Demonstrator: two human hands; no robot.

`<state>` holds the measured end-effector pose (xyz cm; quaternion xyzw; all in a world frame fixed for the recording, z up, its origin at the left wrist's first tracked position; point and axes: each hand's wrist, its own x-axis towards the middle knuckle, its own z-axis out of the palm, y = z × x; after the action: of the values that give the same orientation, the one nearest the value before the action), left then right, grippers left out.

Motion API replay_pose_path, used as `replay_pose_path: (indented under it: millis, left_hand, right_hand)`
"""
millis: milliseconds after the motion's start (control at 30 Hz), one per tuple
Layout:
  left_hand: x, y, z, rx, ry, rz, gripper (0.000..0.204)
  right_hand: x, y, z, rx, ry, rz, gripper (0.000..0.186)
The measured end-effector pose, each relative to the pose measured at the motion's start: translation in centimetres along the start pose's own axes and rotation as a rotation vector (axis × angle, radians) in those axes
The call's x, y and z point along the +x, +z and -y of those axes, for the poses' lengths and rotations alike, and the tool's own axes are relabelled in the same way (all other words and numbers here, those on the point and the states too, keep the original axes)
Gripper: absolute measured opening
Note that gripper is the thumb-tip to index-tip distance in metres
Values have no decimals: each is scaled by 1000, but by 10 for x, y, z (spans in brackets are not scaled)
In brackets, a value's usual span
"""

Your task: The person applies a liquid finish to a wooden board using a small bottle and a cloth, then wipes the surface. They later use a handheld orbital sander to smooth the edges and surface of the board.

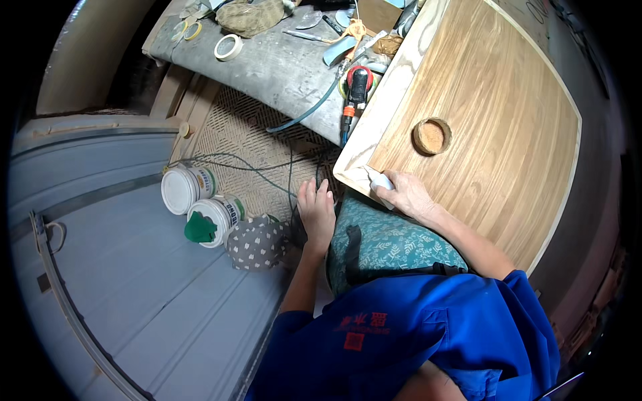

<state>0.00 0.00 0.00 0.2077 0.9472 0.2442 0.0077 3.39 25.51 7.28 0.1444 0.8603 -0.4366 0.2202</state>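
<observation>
My right hand rests at the near left corner of a wooden panel with a pale frame. Its fingers close around a small white bottle, whose narrow tip touches or nearly touches the frame's corner. On the panel, beyond that hand, stands a round tan cup with brown powder inside. My left hand hangs free to the left of the panel, fingers stretched and holding nothing. A teal leaf-patterned cloth covers my lap.
On the grey workbench lie a black-and-red sander, a blue hose and a tape roll. White buckets stand at left beside a dotted grey cloth. Dark cables cross the patterned floor.
</observation>
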Motion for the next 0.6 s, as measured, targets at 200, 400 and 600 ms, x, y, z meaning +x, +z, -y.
replay_pose_path:
  millis: [200,400,600]
  left_hand:
    - [0,-2,-4,12,39,1,31]
    - [0,1,-6,14,33,10,31]
    - [-2,0,-1,11,21,28,31]
  right_hand:
    - [-3,1,1,14,-18,-19,46]
    - [-3,-1,1,-27,-57,-14,46]
    - [-2,1,6,-62,-17,-8,46]
